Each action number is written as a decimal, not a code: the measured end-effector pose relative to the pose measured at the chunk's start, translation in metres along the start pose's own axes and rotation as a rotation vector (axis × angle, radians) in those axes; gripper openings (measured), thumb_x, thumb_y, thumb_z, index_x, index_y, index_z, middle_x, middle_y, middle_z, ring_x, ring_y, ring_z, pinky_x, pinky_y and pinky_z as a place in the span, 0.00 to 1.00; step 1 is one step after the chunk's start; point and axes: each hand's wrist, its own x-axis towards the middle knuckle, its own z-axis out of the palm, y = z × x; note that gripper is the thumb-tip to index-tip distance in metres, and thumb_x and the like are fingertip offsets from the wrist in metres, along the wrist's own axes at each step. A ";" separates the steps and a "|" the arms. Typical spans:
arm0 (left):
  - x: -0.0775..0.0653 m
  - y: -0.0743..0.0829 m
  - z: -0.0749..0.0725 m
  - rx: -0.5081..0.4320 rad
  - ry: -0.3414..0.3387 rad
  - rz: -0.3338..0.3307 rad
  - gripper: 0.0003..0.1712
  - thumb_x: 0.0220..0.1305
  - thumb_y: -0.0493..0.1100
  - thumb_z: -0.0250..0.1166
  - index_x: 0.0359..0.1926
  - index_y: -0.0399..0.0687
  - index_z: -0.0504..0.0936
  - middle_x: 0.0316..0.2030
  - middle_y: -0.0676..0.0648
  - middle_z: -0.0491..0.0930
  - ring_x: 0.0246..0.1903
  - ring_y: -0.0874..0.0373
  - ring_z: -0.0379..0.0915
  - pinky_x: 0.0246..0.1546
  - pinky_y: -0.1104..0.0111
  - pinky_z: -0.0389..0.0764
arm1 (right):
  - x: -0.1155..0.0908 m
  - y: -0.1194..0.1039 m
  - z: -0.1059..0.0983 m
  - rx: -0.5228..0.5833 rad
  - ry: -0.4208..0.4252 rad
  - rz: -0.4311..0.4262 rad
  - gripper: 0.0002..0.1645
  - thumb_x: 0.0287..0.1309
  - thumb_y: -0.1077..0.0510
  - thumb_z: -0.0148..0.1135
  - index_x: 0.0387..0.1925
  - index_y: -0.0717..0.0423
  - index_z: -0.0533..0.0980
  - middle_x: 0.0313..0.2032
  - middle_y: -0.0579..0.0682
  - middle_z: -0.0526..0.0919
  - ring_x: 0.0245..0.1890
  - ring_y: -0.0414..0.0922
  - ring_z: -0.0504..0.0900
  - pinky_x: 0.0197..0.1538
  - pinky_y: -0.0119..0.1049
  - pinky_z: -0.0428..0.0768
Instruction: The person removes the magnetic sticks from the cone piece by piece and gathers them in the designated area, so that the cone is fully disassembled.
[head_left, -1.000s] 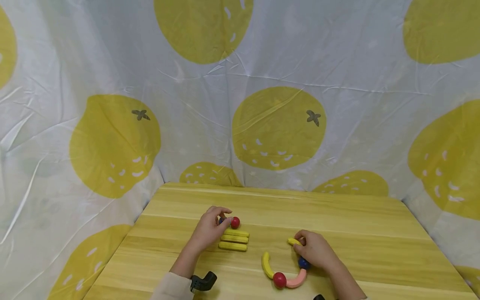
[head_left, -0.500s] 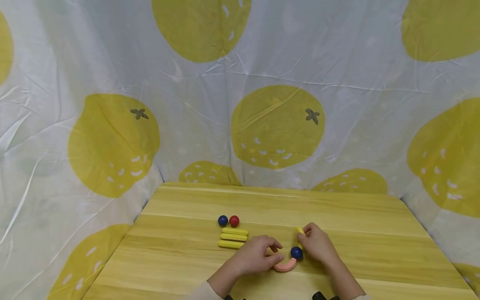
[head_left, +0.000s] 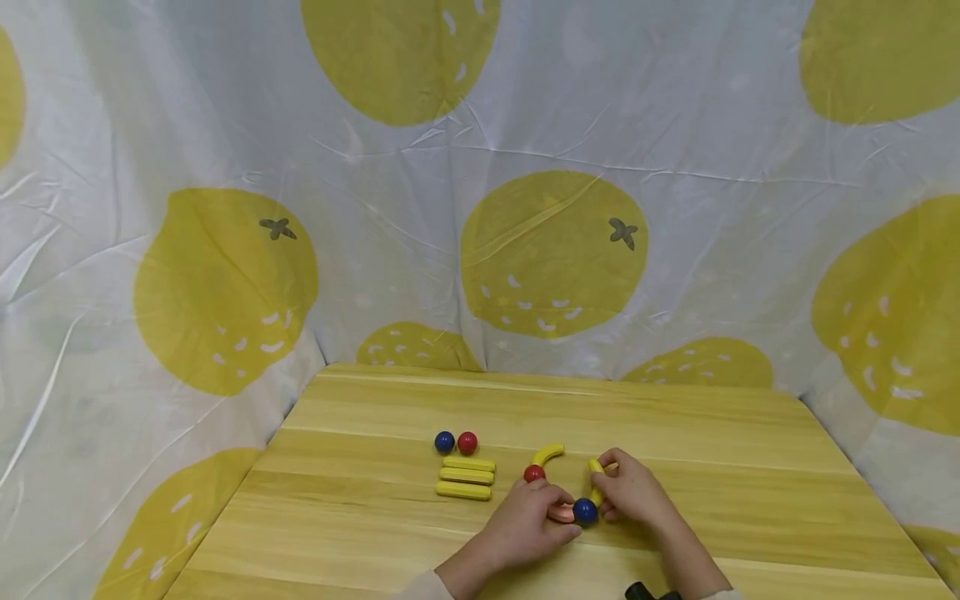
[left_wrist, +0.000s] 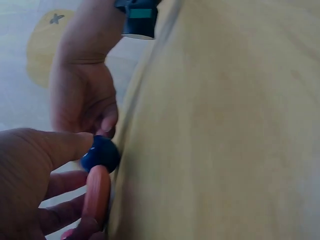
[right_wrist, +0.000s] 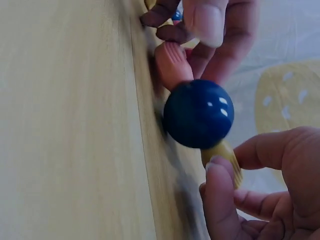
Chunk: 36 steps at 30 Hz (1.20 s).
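My left hand (head_left: 521, 521) grips the pink curved piece (left_wrist: 97, 192), and its thumb lies against the blue ball (head_left: 586, 512) at the end of that piece. My right hand (head_left: 632, 490) pinches a yellow curved piece (head_left: 596, 483) between thumb and fingers. That piece meets the blue ball on its other side, as the right wrist view shows. Beyond my left hand, a red ball (head_left: 534, 473) joins a second yellow curved piece (head_left: 549, 453). The left hand hides the place where the red ball and the pink piece come together.
Several straight yellow sticks (head_left: 465, 477) lie side by side to the left on the wooden table (head_left: 720, 450). A loose blue ball (head_left: 445, 442) and a loose red ball (head_left: 468, 442) sit just behind them. A lemon-print cloth (head_left: 405, 250) hangs around the table.
My left hand has come from the loose balls to the pink piece. The joined chain has turned and shifted away from me. My right hand now holds its yellow piece at the blue ball.
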 end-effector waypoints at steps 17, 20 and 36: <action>0.002 -0.002 0.020 -0.093 0.101 -0.092 0.18 0.58 0.59 0.75 0.47 0.60 0.90 0.40 0.60 0.87 0.37 0.76 0.75 0.36 0.77 0.76 | -0.001 0.001 0.002 0.010 -0.126 -0.078 0.20 0.64 0.55 0.68 0.49 0.64 0.72 0.27 0.51 0.82 0.22 0.44 0.82 0.26 0.40 0.84; 0.002 -0.002 0.020 -0.094 0.091 -0.089 0.17 0.58 0.59 0.75 0.45 0.60 0.90 0.36 0.63 0.85 0.34 0.77 0.73 0.35 0.77 0.74 | -0.001 0.001 0.001 -0.014 -0.088 -0.066 0.19 0.64 0.56 0.68 0.48 0.64 0.73 0.27 0.51 0.83 0.22 0.44 0.82 0.26 0.39 0.83; -0.003 -0.007 0.022 -0.149 0.074 -0.062 0.17 0.65 0.65 0.67 0.38 0.62 0.90 0.23 0.68 0.73 0.24 0.75 0.65 0.29 0.78 0.68 | 0.007 0.021 -0.052 -0.377 0.156 -0.081 0.21 0.67 0.52 0.63 0.53 0.64 0.80 0.45 0.64 0.87 0.36 0.49 0.86 0.36 0.44 0.81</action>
